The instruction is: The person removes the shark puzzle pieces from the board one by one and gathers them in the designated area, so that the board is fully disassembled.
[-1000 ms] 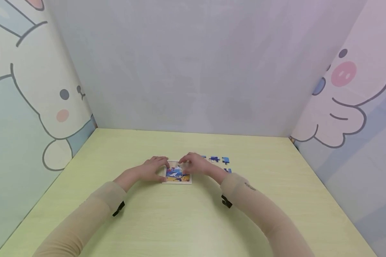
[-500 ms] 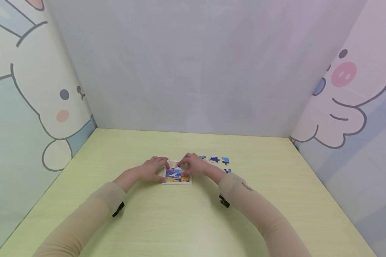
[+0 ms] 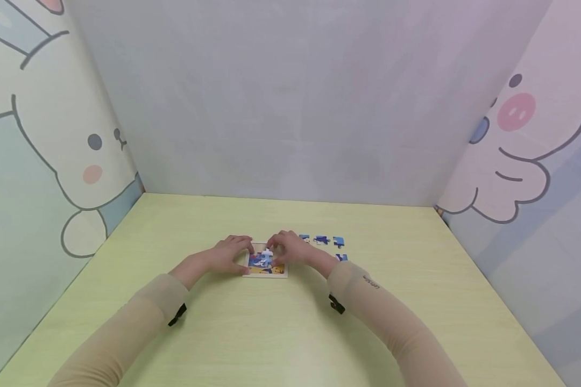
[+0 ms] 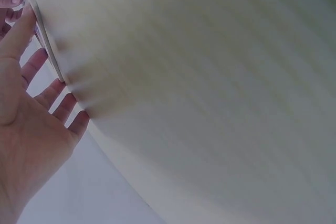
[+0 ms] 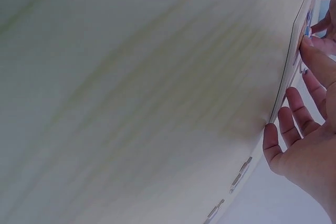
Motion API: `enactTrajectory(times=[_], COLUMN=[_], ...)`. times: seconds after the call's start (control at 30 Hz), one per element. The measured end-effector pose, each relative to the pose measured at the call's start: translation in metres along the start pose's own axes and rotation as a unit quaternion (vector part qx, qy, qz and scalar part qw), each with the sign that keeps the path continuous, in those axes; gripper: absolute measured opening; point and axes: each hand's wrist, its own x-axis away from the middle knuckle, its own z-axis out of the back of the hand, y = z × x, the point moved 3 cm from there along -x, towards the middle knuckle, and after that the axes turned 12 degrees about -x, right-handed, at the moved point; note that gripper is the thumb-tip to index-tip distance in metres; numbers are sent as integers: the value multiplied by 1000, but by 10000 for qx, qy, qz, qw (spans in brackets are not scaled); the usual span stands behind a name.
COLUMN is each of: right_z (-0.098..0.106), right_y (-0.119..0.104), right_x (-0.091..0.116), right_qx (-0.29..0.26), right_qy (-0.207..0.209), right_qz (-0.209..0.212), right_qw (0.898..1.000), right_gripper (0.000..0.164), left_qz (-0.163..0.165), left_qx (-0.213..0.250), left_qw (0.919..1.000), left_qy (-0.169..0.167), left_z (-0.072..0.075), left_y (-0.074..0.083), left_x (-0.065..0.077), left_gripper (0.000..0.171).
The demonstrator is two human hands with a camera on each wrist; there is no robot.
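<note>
Puzzle [image 3: 260,262] lies flat on the table [image 3: 252,328] between the two hands, in a white frame [image 3: 265,276].

Nearest are two beige sleeves: the left one [image 3: 121,322] plain, the right one [image 3: 392,317] with small dark lettering near its cuff. A black clip [image 3: 177,314] shows under the left cuff, and another under the right.

Beyond the cuffs, the left hand [image 3: 226,253] rests along the frame's left edge, thumb at the near corner and fingers farther up, well apart from each other. The left wrist view shows these fingers fanned and loosely bent. The right hand [image 3: 292,248] reaches over the frame's right side, with index finger and thumb curved in to pinch a pale piece [image 3: 267,255] over the picture. Whether that piece sits fully flat is too small to tell. Yellow shows along the picture's near part, blue and white in its middle.

Past the right wrist, four loose pieces [image 3: 321,240] lie on the table: three in a row, the fourth nearer the sleeve.

Farthest stand the grey back wall [image 3: 290,107] and side panels printed with a rabbit [image 3: 94,161] on the left and a pig [image 3: 518,140] on the right.
</note>
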Motion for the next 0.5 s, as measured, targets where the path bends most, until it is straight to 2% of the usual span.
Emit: enactTrajectory(times=[0.13,0.27,0.5], right_z=[2,5,7], right_y=[-2,-4,-5], right_x=[0,1,4], right_qx=[-135,-517,-984], right_qy=[43,43,116], right_qz=[92,224,101], right_qw=[9999,9984,9950], right_gripper=[40,32,22], left_qz=[1,9,-50], left_qx=[-6,-20,2], left_qw=[10000,10000,10000], left_qy=[-6,-19,-4], left_z=[1,2,3], left_y=[0,0,1], left_x=[-1,-2,-1], left_gripper=[45,45,45])
